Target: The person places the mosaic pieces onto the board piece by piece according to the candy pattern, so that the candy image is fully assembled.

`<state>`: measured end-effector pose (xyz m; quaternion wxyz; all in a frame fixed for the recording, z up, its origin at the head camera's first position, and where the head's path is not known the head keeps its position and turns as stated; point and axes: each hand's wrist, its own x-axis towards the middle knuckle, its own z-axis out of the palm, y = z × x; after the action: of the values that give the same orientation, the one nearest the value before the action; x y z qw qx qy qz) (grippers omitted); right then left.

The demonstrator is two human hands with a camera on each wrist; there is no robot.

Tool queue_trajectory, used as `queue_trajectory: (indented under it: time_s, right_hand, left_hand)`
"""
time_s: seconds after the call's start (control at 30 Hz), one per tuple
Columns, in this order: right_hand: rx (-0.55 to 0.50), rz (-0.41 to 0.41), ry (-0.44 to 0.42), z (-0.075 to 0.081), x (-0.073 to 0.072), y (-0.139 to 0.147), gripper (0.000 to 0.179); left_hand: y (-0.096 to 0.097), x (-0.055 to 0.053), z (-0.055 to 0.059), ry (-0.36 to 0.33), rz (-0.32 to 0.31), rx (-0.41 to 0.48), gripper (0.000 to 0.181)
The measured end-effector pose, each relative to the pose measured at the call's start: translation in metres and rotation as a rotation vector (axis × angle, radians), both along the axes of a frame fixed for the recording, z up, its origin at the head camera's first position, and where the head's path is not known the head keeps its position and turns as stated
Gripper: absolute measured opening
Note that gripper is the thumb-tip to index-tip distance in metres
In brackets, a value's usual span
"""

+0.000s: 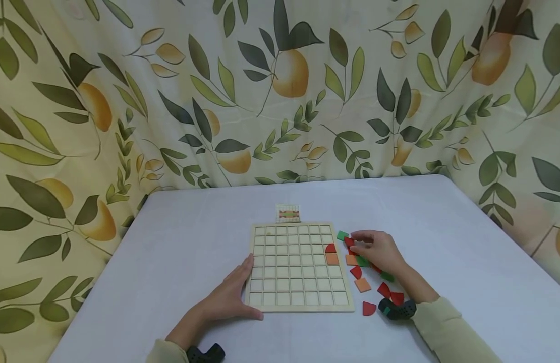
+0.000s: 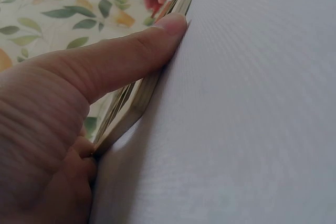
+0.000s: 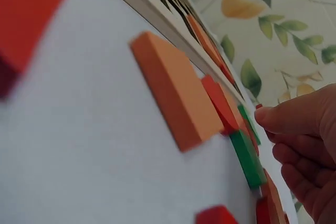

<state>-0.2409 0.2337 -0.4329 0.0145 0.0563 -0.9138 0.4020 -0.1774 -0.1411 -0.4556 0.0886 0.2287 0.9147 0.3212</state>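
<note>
My left hand [image 1: 227, 295] rests at the front left corner of a pale wooden grid board [image 1: 302, 309]. Its thumb lies straight along the front edge, and the fingers reach up the left side. To the right of the board, my right hand [image 1: 382, 250] pinches a small red piece [image 3: 259, 106] between thumb and fingers, mostly hidden by them. Below that hand lie flat tiles, among them a green tile [image 3: 248, 158] and an orange square [image 1: 362, 285]. Inside the grid's right column sit a red quarter-round tile [image 1: 330, 248] and, just in front, an orange square tile [image 1: 332, 258].
A small pattern card [image 1: 288, 213] stands behind the board's far edge. Several loose red tiles, such as a quarter-round one [image 1: 369, 308], lie near the right wrist. White cloth covers the table [image 1: 180, 237], and a leaf-patterned curtain [image 1: 262, 126] hangs behind.
</note>
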Motion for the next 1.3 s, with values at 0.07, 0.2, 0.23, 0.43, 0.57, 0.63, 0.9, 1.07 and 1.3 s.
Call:
queue_trajectory:
  time_s: [0.07, 0.2, 0.23, 0.43, 0.57, 0.63, 0.9, 1.07, 1.3]
  right_hand:
    - [0.006, 0.018, 0.029, 0.0, 0.005, -0.004, 0.038]
    - [0.006, 0.025, 0.017, 0.001, 0.012, -0.011, 0.038]
    - [0.001, 0.026, 0.003, 0.001, 0.013, -0.013, 0.038]
    - [0.026, 0.053, 0.033, 0.0, 0.017, -0.017, 0.037]
    - [0.041, 0.083, 0.066, 0.0, 0.024, -0.019, 0.037]
    - [0.049, 0.083, 0.063, 0.0, 0.027, -0.02, 0.038]
    - [0.058, 0.089, 0.064, 0.001, 0.037, -0.022, 0.035]
    - [0.059, 0.122, 0.067, 0.001, 0.041, -0.025, 0.031]
    - [0.037, 0.175, 0.052, 0.002, 0.046, -0.029, 0.032]
  left_hand:
    - [0.001, 0.0, 0.0, -0.001, -0.001, -0.004, 0.133]
    - [0.001, 0.001, 0.001, 0.0, -0.005, -0.003, 0.133]
    - [0.001, 0.001, 0.001, -0.004, -0.003, -0.003, 0.133]
    - [0.002, 0.0, 0.0, -0.013, 0.001, 0.001, 0.133]
    - [0.001, 0.001, -0.001, -0.011, -0.003, 0.0, 0.133]
    - [0.001, 0.001, -0.001, -0.008, -0.002, -0.002, 0.133]
    - [0.001, 0.001, -0.001, -0.007, -0.003, 0.002, 0.132]
    - [0.001, 0.001, -0.001, -0.01, -0.002, 0.002, 0.133]
    - [0.001, 0.001, 0.0, -0.012, 0.006, -0.008, 0.133]
